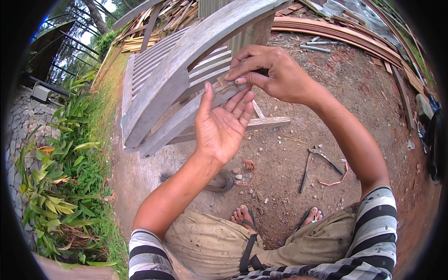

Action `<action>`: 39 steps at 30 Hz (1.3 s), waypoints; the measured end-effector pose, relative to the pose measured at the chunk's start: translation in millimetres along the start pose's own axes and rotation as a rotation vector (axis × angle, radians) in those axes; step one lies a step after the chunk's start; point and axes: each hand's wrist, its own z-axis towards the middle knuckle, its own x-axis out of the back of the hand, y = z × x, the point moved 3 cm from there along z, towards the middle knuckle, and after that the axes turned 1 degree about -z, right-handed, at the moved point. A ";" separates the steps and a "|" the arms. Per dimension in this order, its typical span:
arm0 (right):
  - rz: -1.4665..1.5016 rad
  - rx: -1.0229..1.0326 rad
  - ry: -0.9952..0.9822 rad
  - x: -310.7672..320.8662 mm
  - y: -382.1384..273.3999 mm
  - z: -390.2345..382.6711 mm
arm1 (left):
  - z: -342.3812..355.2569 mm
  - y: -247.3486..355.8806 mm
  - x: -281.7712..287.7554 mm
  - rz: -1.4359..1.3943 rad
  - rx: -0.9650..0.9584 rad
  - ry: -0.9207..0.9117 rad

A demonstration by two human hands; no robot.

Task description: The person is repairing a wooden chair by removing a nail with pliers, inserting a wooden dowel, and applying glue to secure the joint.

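A weathered grey wooden slatted chair (161, 70) stands tilted in front of me, its curved rail (158, 100) crossing the upper middle. My left hand (219, 128) is palm up with fingers stretched out, just below the end of a lower wooden bar (179, 126). Above it, my right hand (273, 72) has its thumb and fingers pinched together at a rough brown patch on the wood. Whatever sits in that pinch is too small and hidden to make out.
Long-handled pincers (322, 161) lie on the dirt beside an orange-pink wire (338, 179). A coil of dark wire (219, 182) rests under my left forearm. Stacked planks (336, 35) and grey tubes (317, 45) lie far right. Plants (70, 186) border the left.
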 end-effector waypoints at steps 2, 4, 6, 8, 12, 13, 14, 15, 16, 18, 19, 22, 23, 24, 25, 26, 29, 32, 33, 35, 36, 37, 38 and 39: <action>-0.019 0.006 -0.021 1.7 -1.6 1.7 | -0.9 -0.8 0.0 0.009 -0.017 0.018; -0.025 0.018 -0.041 5.2 -2.4 2.8 | -1.6 -1.5 -1.0 0.046 -0.046 0.039; 0.003 0.038 -0.050 9.7 -2.5 4.1 | -1.9 -2.0 -2.8 0.062 -0.052 0.063; 0.022 0.049 -0.063 14.0 -2.1 4.9 | -1.4 -2.7 -4.9 0.059 -0.035 0.091; 0.094 0.033 -0.113 14.9 1.4 7.7 | -0.5 -1.0 -3.3 0.159 -0.066 0.134; 0.117 0.023 -0.130 15.5 3.2 8.3 | 1.0 -0.4 -2.8 0.174 -0.067 0.129; 0.124 0.028 -0.139 15.5 5.2 9.5 | 1.9 0.5 -3.0 0.188 -0.068 0.124; 0.131 0.033 -0.147 15.5 7.3 10.2 | 2.0 0.3 -3.5 0.187 -0.070 0.129; 0.138 0.038 -0.154 15.6 9.2 11.1 | 2.2 0.3 -4.3 0.187 -0.073 0.134; 0.163 0.023 -0.151 15.2 11.7 12.1 | 2.4 0.2 -5.2 0.178 -0.069 0.141; 0.159 0.012 -0.143 14.9 12.3 12.4 | 2.5 0.2 -5.7 0.170 -0.062 0.144; 0.148 -0.011 -0.132 17.5 13.1 12.2 | 2.3 1.4 -6.3 0.175 -0.059 0.150; 0.129 -0.001 -0.123 20.4 10.4 11.7 | 3.1 1.8 -6.7 0.202 -0.067 0.135; 0.111 0.013 -0.117 19.5 10.5 12.1 | 4.0 2.7 -6.2 0.227 -0.079 0.121; 0.126 0.016 -0.115 17.6 12.9 13.7 | 4.3 2.4 -5.6 0.222 -0.076 0.114; 0.130 -0.003 -0.120 17.1 14.2 9.2 | 4.1 1.4 -5.3 0.188 -0.056 0.104; 0.166 -0.012 -0.137 26.3 8.1 9.5 | 3.3 3.1 -7.1 0.111 -0.029 0.076; 0.260 0.031 -0.140 33.2 12.0 12.7 | 3.0 4.9 -6.8 0.110 -0.036 0.080; 0.244 0.034 -0.139 33.6 11.4 12.4 | 3.6 5.4 -5.8 0.117 -0.041 0.087; 0.215 0.039 -0.138 32.5 10.1 13.0 | 3.8 6.4 -5.0 0.125 -0.051 0.098; 0.226 0.018 -0.135 33.7 10.2 12.6 | 4.3 5.5 -7.0 0.127 -0.053 0.098; 0.237 -0.003 -0.133 34.7 10.3 12.6 | 4.6 4.6 -9.1 0.128 -0.055 0.098; 0.248 -0.025 -0.130 35.9 10.3 12.0 | 4.8 3.0 -11.6 0.123 -0.052 0.091; 0.253 -0.037 -0.127 34.6 10.1 11.8 | 3.7 2.4 -12.5 0.118 -0.055 0.090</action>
